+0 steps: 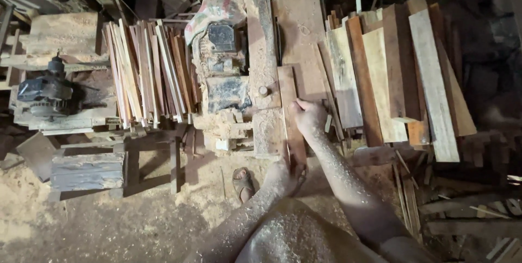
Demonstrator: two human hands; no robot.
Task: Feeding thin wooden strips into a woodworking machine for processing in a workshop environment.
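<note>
Closest to the camera, both arms were dusted all over with sawdust. The left hand (284, 171) was closed around the near end of a narrow wooden board (290, 116). A little farther out, the right hand (308, 116) lay on top of the same board, near its middle, with the fingers curled down over its edge. The board lay flat and pointed away from the person, on the dusty saw table (266, 51), just beside a little round bolt (263, 91).

Down on the ground, a foot in a sandal (242, 182) stood in the sawdust. A small wooden stool (147, 157) stood to the left of it.

Farther off, a dusty motor (222, 67) sat left of the table. A pile of thin sticks (147, 70) lay past that, next to a dark machine (46, 91). On the right, many wide planks (402, 72) lay side by side in a stack.
</note>
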